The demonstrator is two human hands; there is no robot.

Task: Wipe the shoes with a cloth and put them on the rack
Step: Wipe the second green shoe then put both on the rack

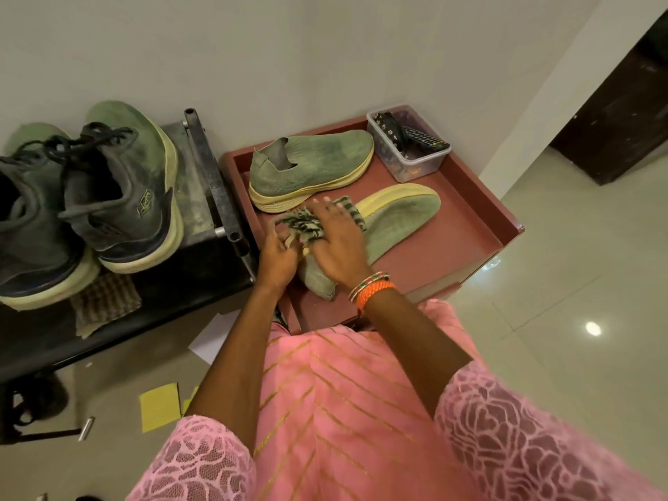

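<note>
wiping step, near green shoe (394,222) lying on its side on the red tray (480,211); right hand (339,244) fingers spread, pressing striped cloth (303,220) down; left hand (278,256) curled, steadying the heel; next, probably onto the rack (209,182) at left.

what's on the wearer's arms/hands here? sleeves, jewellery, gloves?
No gloves. Both arms wear short pink lace sleeves with a rose pattern, left sleeve, right sleeve. The right hand has orange, white and green bangles at the wrist. The left hand shows no jewellery.
</note>
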